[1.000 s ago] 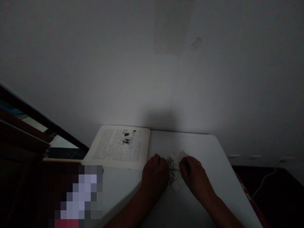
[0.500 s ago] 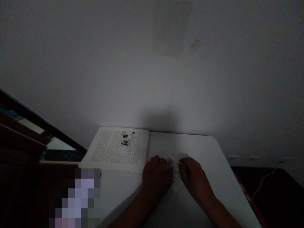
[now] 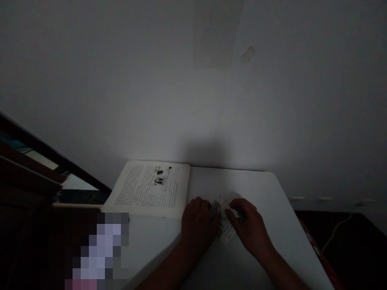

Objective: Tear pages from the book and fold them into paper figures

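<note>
Between my hands, on the white table, lies a small folded piece of printed paper with text and a dark patterned part. My left hand rests on its left side, fingers curled and thumb pressing the paper. My right hand pinches a flap on its right side between thumb and fingers, the flap lifted a little. Part of the paper is hidden under both hands. To the left of my left hand, a printed book or stack of pages with a black-and-white picture lies flat.
A pale wall rises directly behind the table. Dark wooden furniture stands at the left. On the right, a thin cable hangs beyond the table's edge. A blurred pixel patch covers the lower left.
My right hand has shifted slightly and now raises the right flap of the paper, showing more of the sheet beneath. My left hand stays in place.
</note>
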`<move>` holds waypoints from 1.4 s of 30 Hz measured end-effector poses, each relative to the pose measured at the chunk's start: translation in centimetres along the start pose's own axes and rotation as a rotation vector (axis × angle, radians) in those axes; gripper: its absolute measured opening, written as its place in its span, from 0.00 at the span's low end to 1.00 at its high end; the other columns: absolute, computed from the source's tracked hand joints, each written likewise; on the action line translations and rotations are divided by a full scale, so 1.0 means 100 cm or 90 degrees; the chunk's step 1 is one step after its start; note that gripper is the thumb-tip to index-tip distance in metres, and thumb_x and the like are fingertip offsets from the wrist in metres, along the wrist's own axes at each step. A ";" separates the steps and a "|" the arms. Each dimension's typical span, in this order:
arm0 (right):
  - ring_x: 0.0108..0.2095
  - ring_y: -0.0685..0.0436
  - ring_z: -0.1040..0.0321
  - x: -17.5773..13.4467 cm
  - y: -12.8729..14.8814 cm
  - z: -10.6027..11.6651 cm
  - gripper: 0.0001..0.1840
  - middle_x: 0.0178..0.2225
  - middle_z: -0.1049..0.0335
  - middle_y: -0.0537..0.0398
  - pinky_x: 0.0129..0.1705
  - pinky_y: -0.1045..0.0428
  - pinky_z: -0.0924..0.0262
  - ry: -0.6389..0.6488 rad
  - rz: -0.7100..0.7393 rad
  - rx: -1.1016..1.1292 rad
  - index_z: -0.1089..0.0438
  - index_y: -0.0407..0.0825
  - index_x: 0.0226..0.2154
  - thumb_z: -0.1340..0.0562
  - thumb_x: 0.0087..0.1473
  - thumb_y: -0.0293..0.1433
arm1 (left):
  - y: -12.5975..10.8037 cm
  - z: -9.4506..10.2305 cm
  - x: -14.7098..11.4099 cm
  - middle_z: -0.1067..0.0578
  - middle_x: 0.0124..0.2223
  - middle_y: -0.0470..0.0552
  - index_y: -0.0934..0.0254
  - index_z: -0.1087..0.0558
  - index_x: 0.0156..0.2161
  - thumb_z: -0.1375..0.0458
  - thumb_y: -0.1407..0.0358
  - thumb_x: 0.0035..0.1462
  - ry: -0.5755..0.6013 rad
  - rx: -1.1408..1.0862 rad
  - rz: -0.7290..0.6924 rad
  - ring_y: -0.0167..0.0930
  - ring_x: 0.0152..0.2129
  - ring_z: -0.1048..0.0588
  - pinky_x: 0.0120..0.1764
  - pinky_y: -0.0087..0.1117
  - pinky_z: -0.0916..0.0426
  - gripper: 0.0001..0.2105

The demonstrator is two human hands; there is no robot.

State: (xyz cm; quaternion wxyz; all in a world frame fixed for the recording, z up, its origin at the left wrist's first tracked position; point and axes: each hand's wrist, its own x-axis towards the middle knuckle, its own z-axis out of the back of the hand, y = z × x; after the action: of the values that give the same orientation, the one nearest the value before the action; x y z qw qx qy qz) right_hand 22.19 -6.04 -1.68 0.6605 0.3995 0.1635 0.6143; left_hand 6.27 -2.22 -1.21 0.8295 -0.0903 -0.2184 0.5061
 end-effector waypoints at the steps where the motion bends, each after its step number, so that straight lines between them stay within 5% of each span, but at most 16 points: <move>1: 0.34 0.43 0.35 0.000 0.001 0.000 0.05 0.32 0.33 0.52 0.39 0.46 0.39 0.005 -0.021 0.042 0.36 0.49 0.32 0.40 0.51 0.33 | 0.000 0.001 0.000 0.31 0.33 0.53 0.66 0.33 0.33 0.46 0.61 0.54 0.001 -0.011 0.009 0.35 0.32 0.32 0.37 0.37 0.37 0.08; 9: 0.32 0.47 0.36 0.001 0.003 0.004 0.09 0.29 0.35 0.56 0.33 0.53 0.40 -0.031 -0.067 0.302 0.38 0.50 0.28 0.35 0.46 0.31 | 0.006 0.015 0.004 0.31 0.26 0.45 0.64 0.34 0.43 0.45 0.58 0.52 0.100 -0.325 0.082 0.28 0.23 0.32 0.30 0.29 0.39 0.15; 16: 0.30 0.50 0.36 0.000 0.004 0.009 0.14 0.30 0.34 0.58 0.30 0.55 0.41 0.074 -0.123 0.449 0.38 0.51 0.32 0.32 0.43 0.30 | 0.009 0.015 0.007 0.36 0.23 0.43 0.67 0.31 0.29 0.48 0.59 0.55 0.197 -0.554 0.117 0.24 0.21 0.38 0.24 0.25 0.45 0.12; 25: 0.39 0.45 0.33 0.001 0.009 0.013 0.27 0.40 0.31 0.53 0.37 0.51 0.37 0.141 -0.157 0.579 0.41 0.54 0.43 0.31 0.40 0.30 | 0.010 0.013 0.005 0.40 0.21 0.41 0.67 0.34 0.24 0.46 0.59 0.54 0.140 -0.607 0.157 0.24 0.20 0.40 0.24 0.24 0.46 0.14; 30: 0.29 0.47 0.29 0.001 0.013 0.013 0.36 0.30 0.28 0.58 0.31 0.52 0.35 0.214 -0.232 0.592 0.45 0.53 0.49 0.30 0.39 0.30 | 0.009 0.014 0.005 0.39 0.21 0.42 0.66 0.34 0.25 0.47 0.58 0.54 0.095 -0.601 0.164 0.24 0.21 0.39 0.24 0.24 0.45 0.14; 42: 0.24 0.47 0.29 0.001 0.020 0.015 0.31 0.25 0.27 0.61 0.26 0.54 0.35 0.201 -0.265 0.500 0.44 0.52 0.44 0.31 0.37 0.31 | 0.005 0.012 0.002 0.43 0.19 0.41 0.66 0.38 0.20 0.47 0.58 0.54 0.076 -0.586 0.180 0.23 0.19 0.42 0.22 0.23 0.47 0.16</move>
State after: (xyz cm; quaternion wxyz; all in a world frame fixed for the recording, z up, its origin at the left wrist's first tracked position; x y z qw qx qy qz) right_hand 21.93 -6.54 0.77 0.5358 0.4794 0.5588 0.4135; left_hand 5.40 -1.84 -0.29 0.6377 -0.5054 -0.3574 0.4585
